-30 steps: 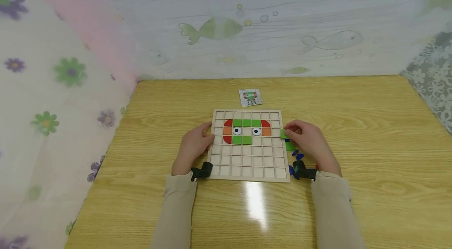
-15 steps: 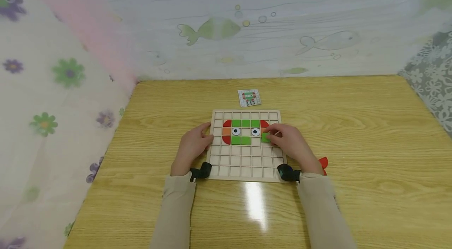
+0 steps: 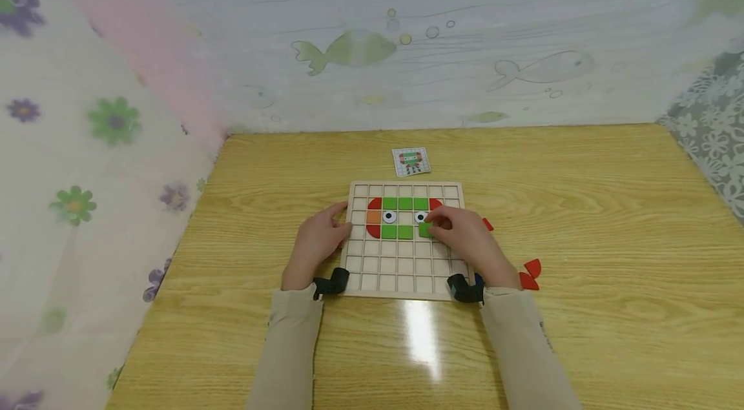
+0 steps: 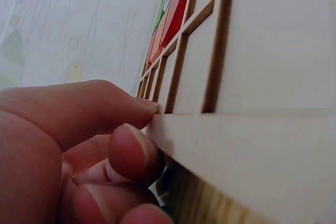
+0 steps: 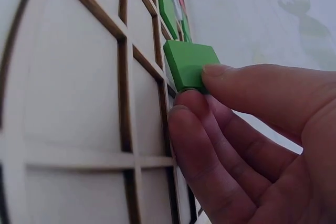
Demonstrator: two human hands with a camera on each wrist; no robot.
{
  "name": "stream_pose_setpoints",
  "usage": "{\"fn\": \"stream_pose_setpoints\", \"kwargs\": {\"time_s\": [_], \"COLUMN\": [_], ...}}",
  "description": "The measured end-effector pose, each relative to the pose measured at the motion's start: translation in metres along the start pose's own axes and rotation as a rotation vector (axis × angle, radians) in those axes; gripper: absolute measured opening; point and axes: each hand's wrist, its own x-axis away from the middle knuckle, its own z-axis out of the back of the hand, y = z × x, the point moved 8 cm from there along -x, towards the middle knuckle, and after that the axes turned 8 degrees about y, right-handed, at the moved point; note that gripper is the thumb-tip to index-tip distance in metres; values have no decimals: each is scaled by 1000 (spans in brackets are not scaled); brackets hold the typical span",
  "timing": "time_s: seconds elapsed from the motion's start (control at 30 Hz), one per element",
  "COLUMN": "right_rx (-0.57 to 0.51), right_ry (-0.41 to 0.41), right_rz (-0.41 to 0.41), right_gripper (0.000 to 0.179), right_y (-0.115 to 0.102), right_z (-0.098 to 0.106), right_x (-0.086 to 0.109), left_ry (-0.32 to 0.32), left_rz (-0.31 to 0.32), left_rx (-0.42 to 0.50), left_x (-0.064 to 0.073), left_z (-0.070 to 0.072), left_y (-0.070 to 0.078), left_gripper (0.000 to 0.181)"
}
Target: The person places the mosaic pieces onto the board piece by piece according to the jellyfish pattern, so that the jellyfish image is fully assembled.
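Observation:
A wooden grid board [image 3: 405, 266] lies on the table, with green and red tiles and white eye discs set in its upper rows. At its left edge, my left hand [image 3: 317, 239] holds the rim, one digit on top and the other fingers curled beside it. Above the board's right half, my right hand [image 3: 467, 239] pinches a green square tile [image 5: 191, 64] between thumb and fingers. In the head view that tile overlaps the cell below the right eye disc [image 3: 420, 217]. The hand hides the board's right-hand cells there.
A small picture card [image 3: 411, 161] with a gridded figure lies behind the board. Loose red pieces [image 3: 529, 281] lie on the table to the right. Patterned cloth walls [image 3: 360, 93] stand behind and to the left.
My right hand has carried the green square tile from beside the board's right edge leftward over the board, to below the right eye disc. My left hand has stayed at the left edge.

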Motion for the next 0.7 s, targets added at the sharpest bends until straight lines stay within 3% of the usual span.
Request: {"fn": "stream_pose_setpoints", "kwargs": {"time_s": [0.7], "right_rx": [73], "right_ry": [33], "right_rz": [63], "right_gripper": [15], "right_y": [-10], "right_z": [-6], "right_x": [0], "left_ry": [5], "left_rz": [-13], "left_rx": [-18], "left_x": [-1], "left_z": [1], "left_y": [1], "left_gripper": [52]}}
